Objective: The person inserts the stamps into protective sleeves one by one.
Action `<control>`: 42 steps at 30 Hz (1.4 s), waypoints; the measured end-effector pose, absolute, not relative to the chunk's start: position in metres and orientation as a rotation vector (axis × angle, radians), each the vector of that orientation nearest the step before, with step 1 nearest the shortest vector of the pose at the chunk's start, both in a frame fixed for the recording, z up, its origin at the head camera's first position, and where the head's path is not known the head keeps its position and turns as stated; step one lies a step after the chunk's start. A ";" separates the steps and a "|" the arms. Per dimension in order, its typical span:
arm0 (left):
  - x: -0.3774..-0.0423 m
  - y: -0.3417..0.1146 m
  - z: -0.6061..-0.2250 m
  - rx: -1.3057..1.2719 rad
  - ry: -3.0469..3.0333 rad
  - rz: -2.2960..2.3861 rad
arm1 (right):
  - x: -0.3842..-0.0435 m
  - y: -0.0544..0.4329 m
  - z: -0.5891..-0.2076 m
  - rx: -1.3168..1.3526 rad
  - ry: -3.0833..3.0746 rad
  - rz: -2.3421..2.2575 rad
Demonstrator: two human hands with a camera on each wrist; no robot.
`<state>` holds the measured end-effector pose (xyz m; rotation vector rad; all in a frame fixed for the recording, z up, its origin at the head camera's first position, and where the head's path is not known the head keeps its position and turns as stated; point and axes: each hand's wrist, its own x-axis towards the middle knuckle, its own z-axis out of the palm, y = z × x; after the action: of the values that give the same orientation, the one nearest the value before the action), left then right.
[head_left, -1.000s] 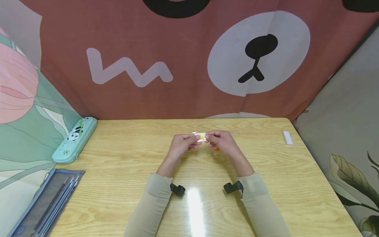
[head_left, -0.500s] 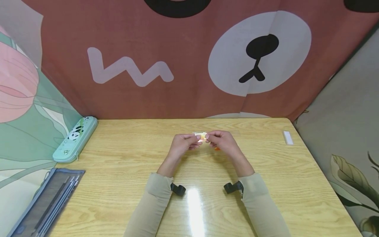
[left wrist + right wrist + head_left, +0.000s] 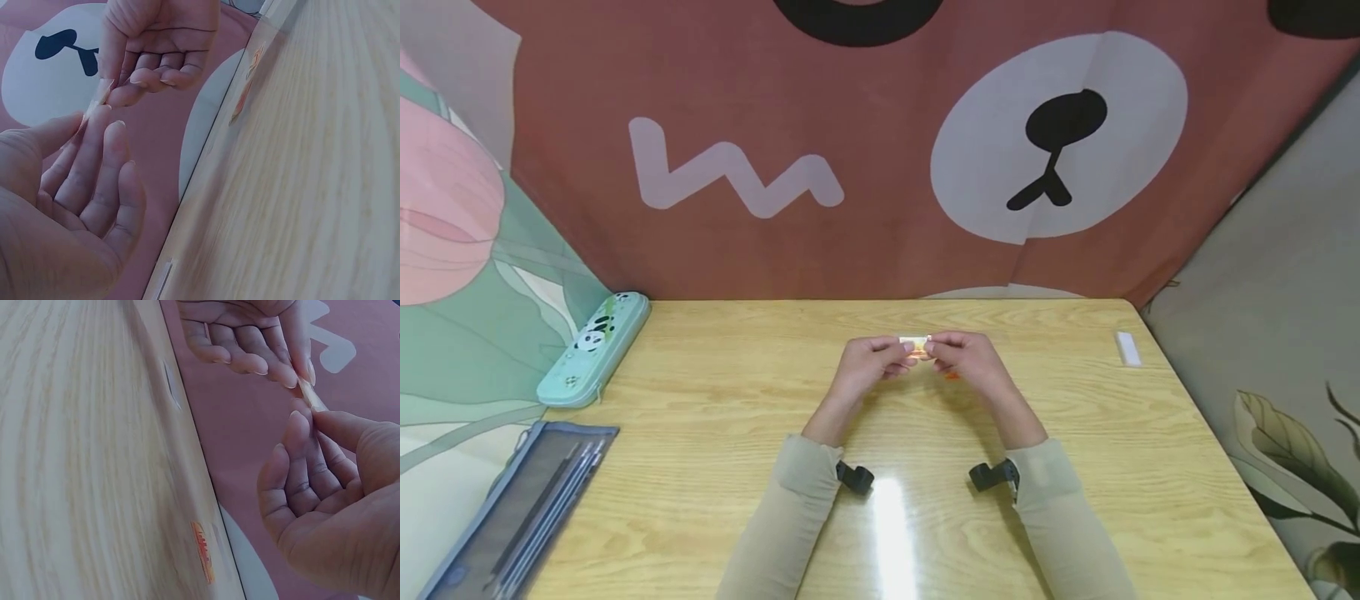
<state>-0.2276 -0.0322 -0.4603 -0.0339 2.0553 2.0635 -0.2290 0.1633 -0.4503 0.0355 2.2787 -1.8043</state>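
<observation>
A small flat piece (image 3: 915, 343) with white and orange-yellow print is stretched between both hands above the far part of the table (image 3: 715, 367). What kind of thing it is, I cannot tell. The left hand (image 3: 867, 363) pinches its left end between thumb and forefinger. At the right end, the right hand (image 3: 967, 357) pinches it the same way. Both wrist views show the piece (image 3: 95, 103) nearly edge-on, thumbs on one side, fingers behind. An orange printed strip (image 3: 203, 552) lies on the table below the right hand, partly hidden in the head view.
A mint panda pencil case (image 3: 593, 350) lies at the table's left edge. Nearer sits a dark mesh pouch (image 3: 542, 512) of pencils. A small white block (image 3: 1127, 348) rests at the far right. A thin pale piece (image 3: 172, 387) lies near the far edge. Printed curtains surround the table.
The hands and the printed piece shift very slightly right in the head view, as does much of the scene. The piece now faces the camera more squarely, its pale upper left corner no longer sticking out.
</observation>
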 end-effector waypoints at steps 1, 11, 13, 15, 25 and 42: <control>-0.228 -0.032 -0.460 -0.027 2.079 2.044 | -0.229 0.164 -0.451 0.036 2.273 -1.812; -0.220 -0.034 -0.444 0.439 2.901 1.209 | -0.231 0.173 -0.444 0.008 2.284 -1.833; -0.218 -0.033 -0.441 0.507 2.947 1.142 | -0.231 0.175 -0.442 -0.014 2.298 -1.828; -0.217 -0.033 -0.439 0.525 2.989 1.108 | -0.231 0.175 -0.441 -0.027 2.302 -1.830; -0.215 -0.033 -0.439 0.647 3.123 0.958 | -0.228 0.177 -0.438 -0.035 2.274 -1.816; -0.247 -0.041 -0.436 0.656 3.163 0.582 | -0.233 0.219 -0.446 -0.332 2.772 -1.129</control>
<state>-0.2472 -0.0408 -0.4362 0.6556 3.1626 0.5817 -0.2334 0.2192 -0.4458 -0.3323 2.7723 -1.1293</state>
